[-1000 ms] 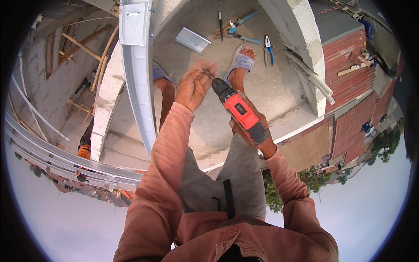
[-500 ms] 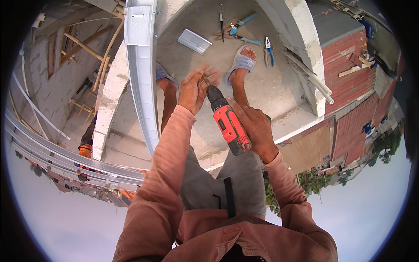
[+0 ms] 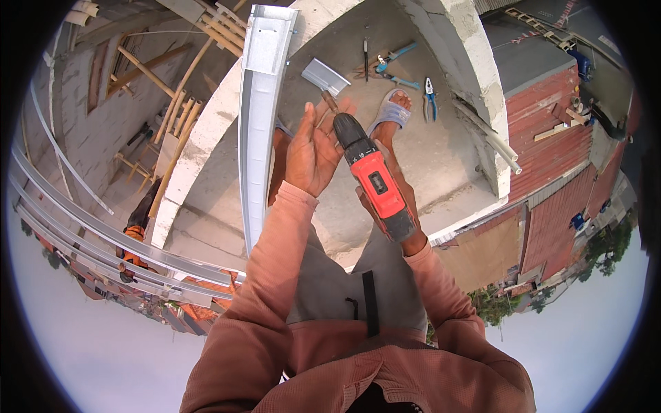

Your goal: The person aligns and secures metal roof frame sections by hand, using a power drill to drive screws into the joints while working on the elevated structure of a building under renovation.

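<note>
Drill (image 3: 379, 182): since the earlier frame we are rolling it so its dark side panel is facing up at us; it is now sitting to the right of the long metal channel (image 3: 261, 131), apart from it.
Left hand (image 3: 315, 160): we are holding it spread, palm up, just right of the channel; its blurred fingers are lying close to the bit (image 3: 331, 103), and we cannot tell whether they are touching it.
Right hand (image 3: 405, 177): we are wrapping it around the drill, farther right of the channel; the body is hiding the trigger.
Safe handling: with an open palm sitting so near, we should be keeping the trigger idle, carrying the weight right-handed and seating the bit straight.
Floor pieces: 1 short metal offcut (image 3: 326, 76) and 1 pair of pliers (image 3: 430, 100) are lying right of the channel, the pliers farther.
</note>
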Motion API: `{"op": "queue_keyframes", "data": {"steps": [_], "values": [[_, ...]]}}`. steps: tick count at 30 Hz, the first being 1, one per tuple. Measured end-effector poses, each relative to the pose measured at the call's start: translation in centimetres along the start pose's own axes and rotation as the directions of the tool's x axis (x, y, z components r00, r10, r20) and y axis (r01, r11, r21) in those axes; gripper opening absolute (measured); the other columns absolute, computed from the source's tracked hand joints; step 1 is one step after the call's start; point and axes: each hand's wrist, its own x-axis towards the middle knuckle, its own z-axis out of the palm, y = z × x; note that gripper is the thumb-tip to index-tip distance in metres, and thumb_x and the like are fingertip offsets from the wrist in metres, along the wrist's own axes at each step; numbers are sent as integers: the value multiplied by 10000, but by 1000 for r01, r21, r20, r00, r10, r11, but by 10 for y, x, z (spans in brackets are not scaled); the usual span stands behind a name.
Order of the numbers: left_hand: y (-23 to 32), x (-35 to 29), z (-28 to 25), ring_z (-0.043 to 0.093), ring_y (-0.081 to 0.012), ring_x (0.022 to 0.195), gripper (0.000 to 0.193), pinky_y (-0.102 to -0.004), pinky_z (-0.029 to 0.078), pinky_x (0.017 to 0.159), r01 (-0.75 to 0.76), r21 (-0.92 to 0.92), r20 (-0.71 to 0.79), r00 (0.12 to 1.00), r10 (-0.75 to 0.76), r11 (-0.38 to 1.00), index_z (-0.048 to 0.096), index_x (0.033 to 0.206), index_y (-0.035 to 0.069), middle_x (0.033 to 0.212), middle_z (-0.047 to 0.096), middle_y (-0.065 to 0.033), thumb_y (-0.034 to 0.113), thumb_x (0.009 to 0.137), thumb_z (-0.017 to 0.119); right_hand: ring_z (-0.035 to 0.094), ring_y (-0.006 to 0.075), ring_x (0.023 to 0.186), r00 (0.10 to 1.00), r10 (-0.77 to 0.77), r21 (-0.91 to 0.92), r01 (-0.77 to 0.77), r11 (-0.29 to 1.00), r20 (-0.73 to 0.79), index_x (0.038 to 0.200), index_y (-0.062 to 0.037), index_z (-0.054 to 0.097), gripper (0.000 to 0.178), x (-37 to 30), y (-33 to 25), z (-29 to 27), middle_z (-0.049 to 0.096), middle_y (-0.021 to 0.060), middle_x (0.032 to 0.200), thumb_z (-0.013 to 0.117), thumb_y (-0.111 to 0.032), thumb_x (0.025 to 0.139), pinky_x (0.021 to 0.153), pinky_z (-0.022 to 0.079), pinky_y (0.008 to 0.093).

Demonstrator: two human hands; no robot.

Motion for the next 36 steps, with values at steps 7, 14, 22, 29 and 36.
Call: {"op": "queue_keyframes", "data": {"steps": [7,14,22,29,36], "values": [[-21,30,-76,591,-329,1289,647,-423,479,1065,200,454,-512,856,71,868,499,1413,-40,1338,632,-223,488,1042,526,605,155,919,936,351,26,-351,936,13,1454,-55,426,549,-37,34,-6,609,66,1080,686,-97,972,840,504,310],[-51,245,-139,320,-449,1487,1455,-544,357,1159,595,697,-716,547,433,401,144,1557,-139,1643,185,-298,930,684,605,565,128,847,757,653,458,-583,671,7,1241,-43,507,355,-48,45,-12,571,14,943,707,-73,950,734,483,296],[-58,339,-177,487,-383,1331,1423,-491,472,1074,728,628,-701,376,606,274,154,1537,-64,1425,415,-209,845,624,760,607,148,890,722,692,322,-657,682,7,1275,-55,513,389,-57,79,-22,595,29,965,695,-18,933,779,517,319],[-50,246,-142,584,-391,1253,993,-409,476,1049,317,916,-396,814,424,245,428,1399,-105,1344,574,-276,539,748,813,566,119,884,793,609,415,-557,719,10,1172,-38,595,230,-59,73,-35,605,27,1000,683,-51,960,770,474,284],[10,24,35,608,-291,1175,1072,-386,483,1021,-188,885,-64,858,510,427,359,1445,-134,1234,595,-244,591,794,807,540,88,759,841,534,580,-394,713,-87,1160,-37,612,200,-53,-7,-67,587,6,912,646,-4,965,656,460,271]]}}
